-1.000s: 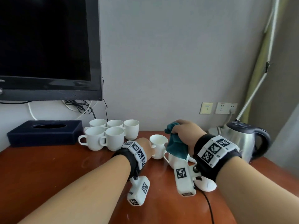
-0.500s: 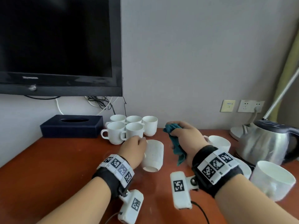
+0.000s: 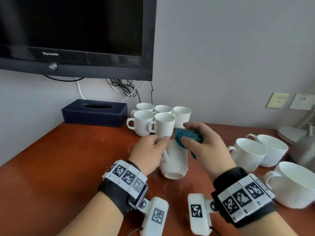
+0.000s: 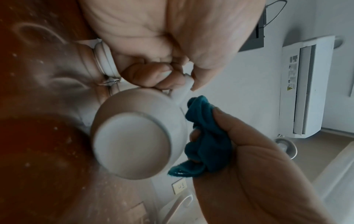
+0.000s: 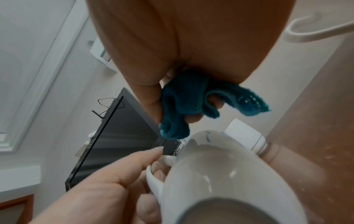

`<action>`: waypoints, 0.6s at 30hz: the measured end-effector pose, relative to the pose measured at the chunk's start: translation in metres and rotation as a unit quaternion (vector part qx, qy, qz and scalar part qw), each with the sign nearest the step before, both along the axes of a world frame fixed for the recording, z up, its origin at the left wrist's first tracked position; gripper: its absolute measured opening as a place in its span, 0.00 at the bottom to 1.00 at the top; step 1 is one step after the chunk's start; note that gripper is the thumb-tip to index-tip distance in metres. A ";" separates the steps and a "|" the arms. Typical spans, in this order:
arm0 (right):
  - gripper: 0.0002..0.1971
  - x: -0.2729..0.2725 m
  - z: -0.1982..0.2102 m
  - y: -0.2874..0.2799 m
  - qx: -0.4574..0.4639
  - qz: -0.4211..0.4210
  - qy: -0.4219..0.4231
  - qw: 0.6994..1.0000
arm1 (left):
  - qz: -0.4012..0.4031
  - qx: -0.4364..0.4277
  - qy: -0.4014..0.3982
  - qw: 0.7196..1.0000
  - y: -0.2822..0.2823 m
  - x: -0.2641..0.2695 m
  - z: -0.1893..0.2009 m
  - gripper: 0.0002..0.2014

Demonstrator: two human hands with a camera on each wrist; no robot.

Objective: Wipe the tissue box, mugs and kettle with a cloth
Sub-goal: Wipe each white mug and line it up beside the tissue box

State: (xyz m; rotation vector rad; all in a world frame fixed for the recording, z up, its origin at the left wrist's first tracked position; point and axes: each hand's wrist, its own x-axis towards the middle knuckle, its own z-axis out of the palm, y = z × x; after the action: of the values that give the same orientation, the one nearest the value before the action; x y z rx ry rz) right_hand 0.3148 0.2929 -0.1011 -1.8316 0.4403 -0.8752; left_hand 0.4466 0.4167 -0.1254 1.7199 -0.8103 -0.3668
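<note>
TV (image 3: 73,28): black Skyworth, wall-mounted, screen off
cables (image 3: 126,87): tangled bunch hanging under the TV
wall sockets (image 3: 289,101): two plates, right side
counter (image 3: 51,167): reddish-brown wood
air conditioner (image 4: 310,84): white, on the wall

At 3 o'clock in the head view, the steel kettle (image 3: 305,150) is blurred and cut by the frame edge. The lowest wide white mug (image 3: 294,184) is cropped too. The tipped white mug's (image 3: 175,160) mouth faces away, interior unseen.
</note>
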 end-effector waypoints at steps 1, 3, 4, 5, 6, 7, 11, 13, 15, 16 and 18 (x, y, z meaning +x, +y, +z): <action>0.17 0.001 -0.004 -0.001 -0.003 0.009 0.002 1.000 | -0.002 -0.008 0.005 1.000 0.001 0.001 -0.001 0.23; 0.15 0.003 -0.010 0.000 -0.021 0.022 0.019 0.999 | -0.006 -0.018 0.004 1.000 0.001 0.001 -0.003 0.24; 0.15 0.004 -0.013 0.000 -0.033 0.023 0.028 0.999 | -0.006 -0.019 -0.001 1.000 0.000 0.000 -0.004 0.24; 0.15 0.005 -0.014 0.001 -0.042 0.024 0.035 0.998 | -0.005 -0.017 -0.005 1.000 0.000 0.001 -0.005 0.24; 0.16 0.005 -0.015 0.001 -0.049 0.028 0.041 0.998 | -0.003 -0.015 -0.010 1.000 0.000 0.002 -0.006 0.23; 0.16 0.004 -0.016 0.002 -0.058 0.036 0.048 0.996 | 0.001 -0.012 -0.015 1.000 -0.001 0.003 -0.007 0.23; 0.17 -0.001 -0.018 0.008 -0.094 0.091 0.080 0.988 | 0.023 0.007 -0.034 0.999 -0.003 0.006 -0.007 0.23; 0.18 -0.004 -0.019 0.010 -0.098 0.109 0.086 0.985 | 0.036 0.011 -0.034 0.999 -0.003 0.006 -0.007 0.22; 0.19 -0.008 -0.019 0.009 -0.097 0.124 0.089 0.983 | 0.043 0.011 -0.022 0.999 -0.002 0.006 -0.007 0.21; 0.20 -0.010 -0.019 0.008 -0.097 0.135 0.094 0.982 | 0.045 0.009 -0.016 0.999 -0.002 0.005 -0.007 0.21; 0.22 -0.015 -0.019 0.006 -0.098 0.159 0.110 0.976 | 0.046 0.012 -0.011 0.999 -0.002 0.006 -0.007 0.21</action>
State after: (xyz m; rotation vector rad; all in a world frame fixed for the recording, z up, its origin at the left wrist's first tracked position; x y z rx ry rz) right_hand 0.2993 0.2986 -0.1198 -2.1205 0.1915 -0.5122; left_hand 0.4524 0.4151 -0.1321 1.7793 -0.7424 -0.2966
